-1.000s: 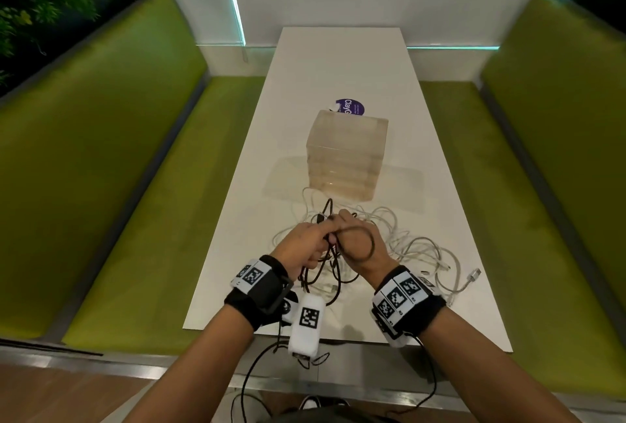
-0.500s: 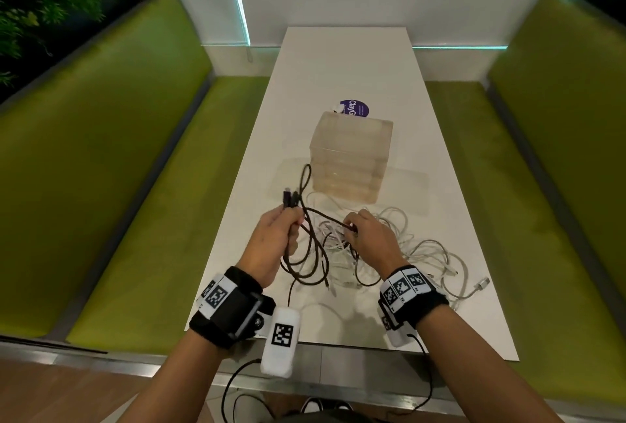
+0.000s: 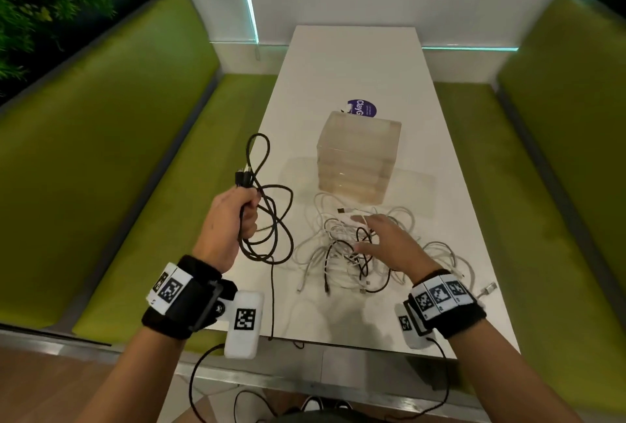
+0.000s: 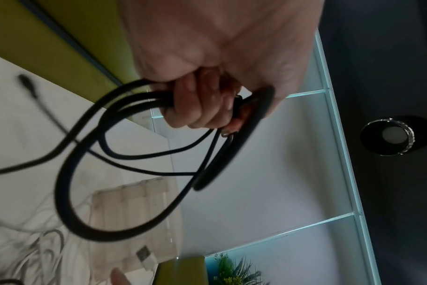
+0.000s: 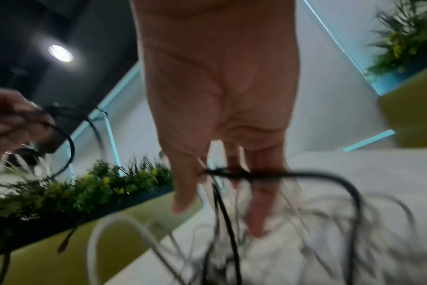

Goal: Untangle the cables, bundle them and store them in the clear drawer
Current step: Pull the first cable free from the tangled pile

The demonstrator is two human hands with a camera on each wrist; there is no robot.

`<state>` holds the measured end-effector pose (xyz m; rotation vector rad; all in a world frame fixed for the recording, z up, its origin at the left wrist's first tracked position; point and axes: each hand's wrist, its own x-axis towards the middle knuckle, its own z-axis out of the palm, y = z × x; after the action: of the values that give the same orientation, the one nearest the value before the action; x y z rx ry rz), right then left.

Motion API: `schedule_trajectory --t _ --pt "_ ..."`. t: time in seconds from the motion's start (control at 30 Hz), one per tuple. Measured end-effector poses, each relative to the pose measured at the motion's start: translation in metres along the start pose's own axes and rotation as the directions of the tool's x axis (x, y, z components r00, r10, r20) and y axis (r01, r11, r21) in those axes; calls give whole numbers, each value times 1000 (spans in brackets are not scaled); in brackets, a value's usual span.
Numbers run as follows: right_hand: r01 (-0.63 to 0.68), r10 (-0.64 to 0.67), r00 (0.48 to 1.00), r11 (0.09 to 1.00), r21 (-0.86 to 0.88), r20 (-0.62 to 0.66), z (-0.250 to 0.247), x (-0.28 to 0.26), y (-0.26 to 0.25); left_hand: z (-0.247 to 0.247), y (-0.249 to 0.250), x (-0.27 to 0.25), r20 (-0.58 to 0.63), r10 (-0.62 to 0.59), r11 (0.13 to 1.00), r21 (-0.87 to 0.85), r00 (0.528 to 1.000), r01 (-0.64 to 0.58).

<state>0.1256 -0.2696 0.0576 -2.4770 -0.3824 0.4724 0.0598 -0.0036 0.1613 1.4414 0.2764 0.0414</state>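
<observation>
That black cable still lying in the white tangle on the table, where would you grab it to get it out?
Probably at the arched black loop that stands proud of the white cables, just beside the right hand. Come from above and pinch its top: it rises clear there, while its lower runs thread under white strands. The left hand already grips another black cable.

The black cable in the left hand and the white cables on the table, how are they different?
The black cable is dark and hangs in loose loops from the left hand, lifted off the table. The white cables are pale and lie tangled in a heap under the open right hand, with another dark cable mixed in. Both are thin and end in small plugs.
</observation>
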Motion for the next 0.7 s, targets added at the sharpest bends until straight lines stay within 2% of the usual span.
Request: schedule_trajectory --t 0.1,0.17,0.2,0.27,0.33,0.4,0.53,0.7 --pt "-119 133 988 978 -169 74 -18 -13 -4 -3 -1 -8 39 -21 998 62 999 19" --pt "-164 173 985 960 -227 22 -31 -22 -9 -2 -1 -14 84 -40 993 114 996 30" --pt "-139 137 990 967 -214 -24 -35 -27 -13 -1 -1 -17 111 -46 991 133 993 31" --pt "1 -7 998 995 -102 -67 -42 -39 -27 1 -2 -23 161 -61 988 151 985 36" --pt "142 -142 990 990 23 -26 -44 -51 -46 4 -3 -28 194 -74 986 158 978 43" --pt "209 -210 978 973 97 -2 -41 -60 -63 6 -5 -32 220 -87 981 186 972 46" --pt "219 -231 973 932 288 8 -36 -70 -78 11 -13 -40 275 -137 958 282 952 56" --pt "220 -228 973 887 406 -29 -23 -83 -86 23 -22 -56 408 -238 895 444 881 37"
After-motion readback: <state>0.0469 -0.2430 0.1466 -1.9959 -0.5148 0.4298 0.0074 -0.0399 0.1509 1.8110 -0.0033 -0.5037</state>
